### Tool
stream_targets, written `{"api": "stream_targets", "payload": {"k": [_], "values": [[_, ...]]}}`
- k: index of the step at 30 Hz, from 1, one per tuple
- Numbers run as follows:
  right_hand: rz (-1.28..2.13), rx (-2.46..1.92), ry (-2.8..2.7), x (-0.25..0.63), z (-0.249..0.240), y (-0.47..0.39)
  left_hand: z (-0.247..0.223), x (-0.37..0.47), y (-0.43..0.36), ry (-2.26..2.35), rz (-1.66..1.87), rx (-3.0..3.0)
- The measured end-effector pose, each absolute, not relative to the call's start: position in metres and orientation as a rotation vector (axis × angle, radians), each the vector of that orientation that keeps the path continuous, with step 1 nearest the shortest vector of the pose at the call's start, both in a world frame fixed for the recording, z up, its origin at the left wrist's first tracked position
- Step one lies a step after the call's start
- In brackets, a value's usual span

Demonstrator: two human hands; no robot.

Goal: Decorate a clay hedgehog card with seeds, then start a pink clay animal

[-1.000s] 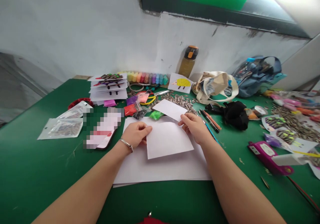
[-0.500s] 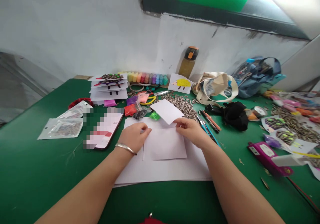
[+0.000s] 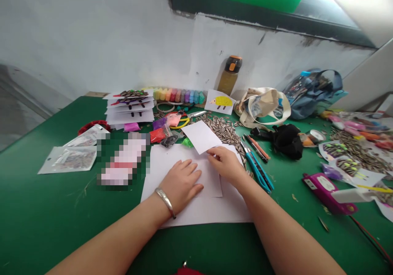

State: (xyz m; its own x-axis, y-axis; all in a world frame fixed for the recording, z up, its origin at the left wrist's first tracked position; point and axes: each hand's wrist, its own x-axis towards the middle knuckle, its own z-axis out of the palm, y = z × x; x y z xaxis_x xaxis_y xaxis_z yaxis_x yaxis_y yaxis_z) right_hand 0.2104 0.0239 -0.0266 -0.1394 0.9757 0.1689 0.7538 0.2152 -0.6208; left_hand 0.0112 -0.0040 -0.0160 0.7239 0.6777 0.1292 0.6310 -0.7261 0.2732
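Note:
A smaller white paper sheet point(image 3: 211, 187) lies on larger white paper point(image 3: 215, 211) on the green table. My left hand point(image 3: 181, 182), with a silver bangle at the wrist, rests flat on the smaller sheet, fingers out. At that sheet's upper right, my right hand point(image 3: 225, 164) has its thumb and fingers curled in a pinch on the paper; the fingertips are partly hidden. Just beyond them, a white paper card point(image 3: 202, 137) lies tilted over striped sunflower seeds point(image 3: 229, 131). Its near edge meets my right fingers.
To the left are a pixelated phone point(image 3: 123, 164) and plastic packets point(image 3: 69, 159). A teal cutter point(image 3: 258, 170) and pens lie right of the paper, near a magenta glue gun point(image 3: 330, 193). Behind stand a bottle point(image 3: 229, 76), a hedgehog picture point(image 3: 221, 101) and stacked cards point(image 3: 130, 111).
My left hand has gone from a pinch at the smaller sheet's upper left to lying flat over it. My right hand has shifted slightly left. The view has turned a little.

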Motion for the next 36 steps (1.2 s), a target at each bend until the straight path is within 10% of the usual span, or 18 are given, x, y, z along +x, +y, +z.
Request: {"api": "stream_targets", "payload": {"k": [36], "values": [[0.335,-1.517,-2.128,0.212,-0.032,0.029,-0.022,0.021,-0.023,1.156,0.241,2.714]]}}
